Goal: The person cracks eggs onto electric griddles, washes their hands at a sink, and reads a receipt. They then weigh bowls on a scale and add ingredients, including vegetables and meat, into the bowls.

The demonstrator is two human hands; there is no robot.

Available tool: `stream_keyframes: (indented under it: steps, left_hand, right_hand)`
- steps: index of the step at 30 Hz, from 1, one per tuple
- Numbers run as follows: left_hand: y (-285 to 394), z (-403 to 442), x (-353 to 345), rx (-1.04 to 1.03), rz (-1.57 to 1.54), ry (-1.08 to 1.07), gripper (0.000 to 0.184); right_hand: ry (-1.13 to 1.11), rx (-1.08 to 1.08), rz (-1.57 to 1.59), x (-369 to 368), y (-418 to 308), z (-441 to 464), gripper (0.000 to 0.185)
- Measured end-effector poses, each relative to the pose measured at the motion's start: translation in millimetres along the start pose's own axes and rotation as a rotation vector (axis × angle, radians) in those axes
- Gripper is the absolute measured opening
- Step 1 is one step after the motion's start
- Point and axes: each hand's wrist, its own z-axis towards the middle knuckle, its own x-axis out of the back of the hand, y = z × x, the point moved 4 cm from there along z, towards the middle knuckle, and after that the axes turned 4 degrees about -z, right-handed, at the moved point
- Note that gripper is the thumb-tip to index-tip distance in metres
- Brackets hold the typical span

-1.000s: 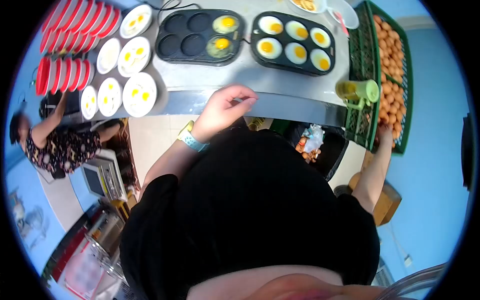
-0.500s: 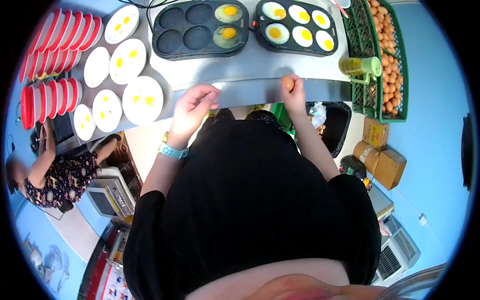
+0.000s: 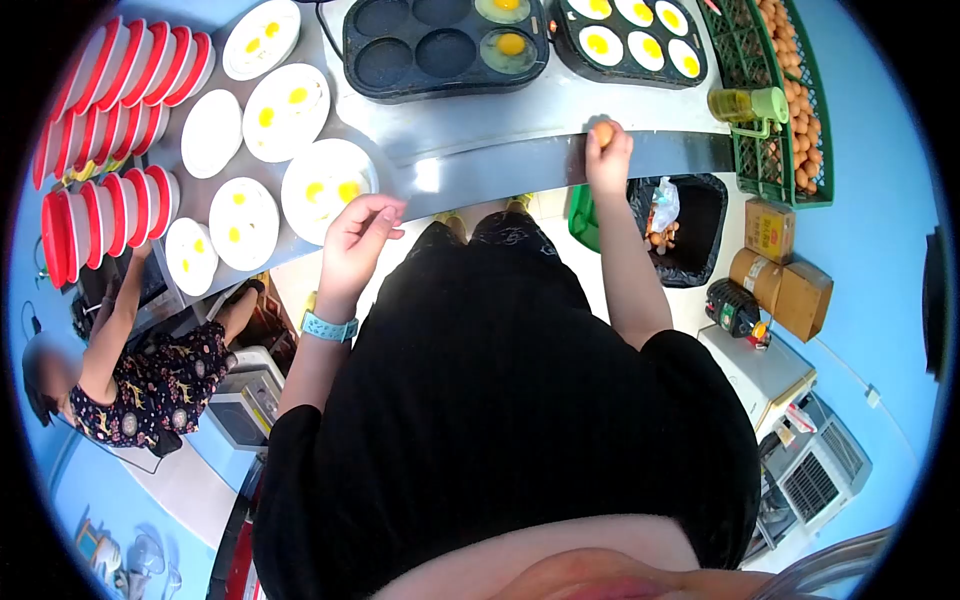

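Note:
My right hand (image 3: 612, 165) grips a brown egg (image 3: 603, 134) over the front edge of the steel counter (image 3: 560, 165). My left hand (image 3: 358, 240) hovers before the counter, near a white bowl (image 3: 330, 215) of eggs; its fingers are loosely bent, with nothing visible in them. In the left egg pan (image 3: 445, 90), two eggs with yellow yolks, the nearer one (image 3: 510, 45), lie in the right-hand wells; the other visible wells are bare. The right egg pan (image 3: 635, 75) has a white-and-yellow egg (image 3: 602, 45) in each well.
Several white bowls, some with eggs, stand at left beside stacked red-and-white bowls (image 3: 130, 65). At right are an oil bottle (image 3: 745, 104) and a green crate (image 3: 770, 185) of brown eggs. A black-lined bin (image 3: 705, 245) with shells stands below. Another person (image 3: 150, 375) is at far left.
The view has shifted, so the counter and pans appear further right and higher. The egg is still in my right hand. My left hand appears lower and nearer the bowls.

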Motion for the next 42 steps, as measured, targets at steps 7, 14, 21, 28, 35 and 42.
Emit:
stream_keyframes:
  steps: [7,14,21,28,35,42]
  left_hand:
    - [42,34,-39,-0.124,0.324,-0.17,0.024]
    - [91,94,-81,-0.348,0.306,-0.243,0.036]
    - [102,117,-48,-0.249,0.218,-0.287,0.039]
    - [105,153,-26,-0.351,0.341,-0.221,0.039]
    - [116,183,-15,-0.417,0.584,-0.156,0.036]
    - [106,233,-12,-0.569,0.686,-0.119,0.037]
  right_hand:
    - [-0.458,-0.626,1.514,47,-101,-11,0.035]
    - [-0.914,-0.464,1.5,44,-226,-14,0.033]
    - [-0.847,-0.182,1.092,33,-256,16,0.039]
    - [-0.796,0.102,0.68,17,-274,58,0.043]
    - [-0.651,0.393,0.346,-11,-276,98,0.047]
    - [-0.645,0.429,0.272,-40,-270,134,0.042]
